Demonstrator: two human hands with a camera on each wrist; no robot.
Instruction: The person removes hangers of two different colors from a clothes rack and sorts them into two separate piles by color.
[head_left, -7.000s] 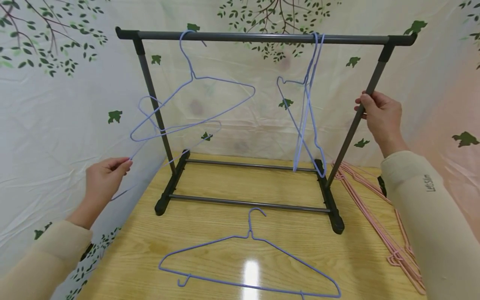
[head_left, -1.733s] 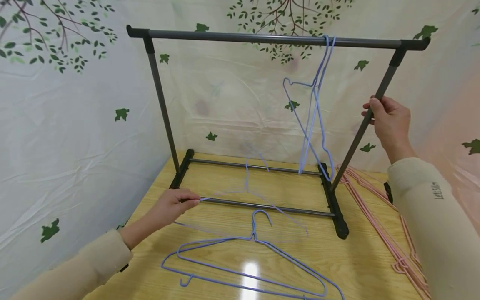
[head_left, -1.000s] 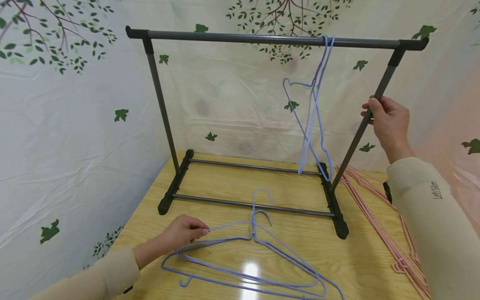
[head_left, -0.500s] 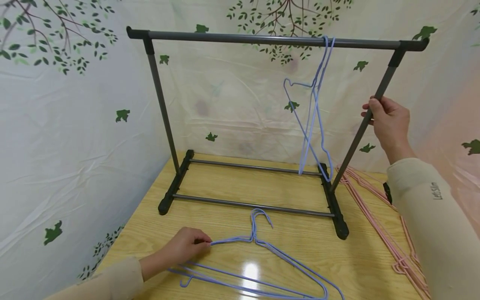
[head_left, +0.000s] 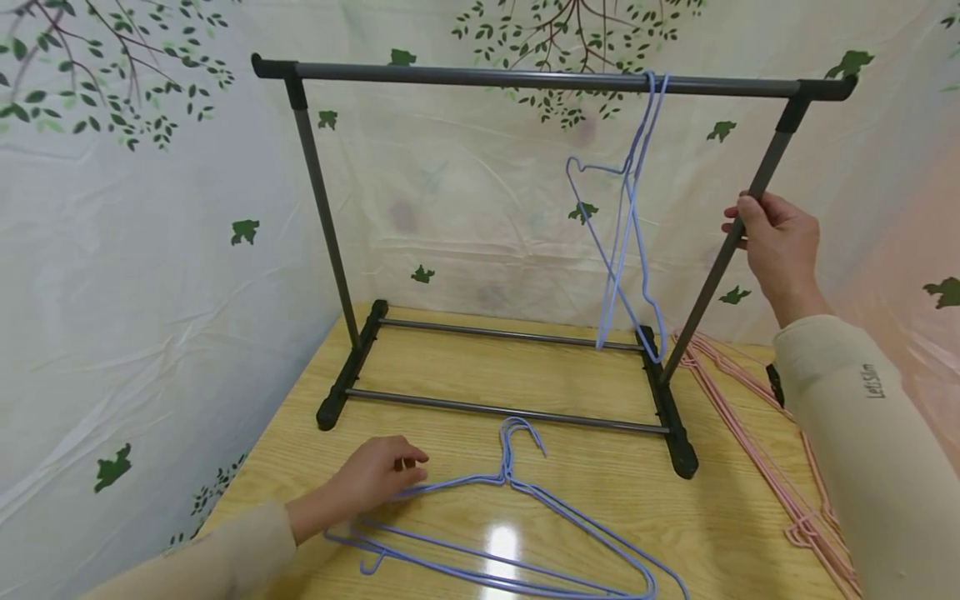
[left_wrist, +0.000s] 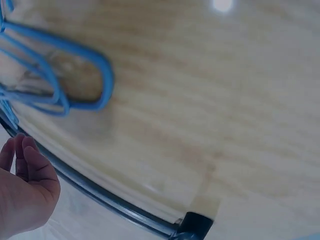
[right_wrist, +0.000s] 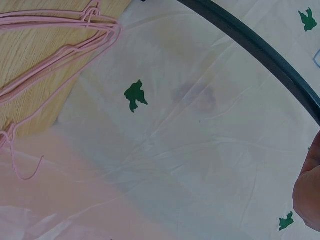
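Note:
On the table in the head view, blue wire hangers lie stacked, hooks toward the rack. Just over their left shoulder my left hand hovers, fingers loosely bent and holding nothing. The left wrist view shows that hand apart from the blue hangers. My right hand grips the right post of the dark garment rack, thumb in front and fingers behind. In the right wrist view only part of the right hand shows. More blue hangers hang from the top bar, near its right end.
Pink hangers lie in a pile on the table, right of the rack and partly behind the right sleeve. The rack's base has two crossbars and black feet. A leaf-patterned cloth stands behind and beside the table.
My left hand has taken a blue hanger off the rack's left side, lowered it onto those on the table and let go. The right hand stays on the post.

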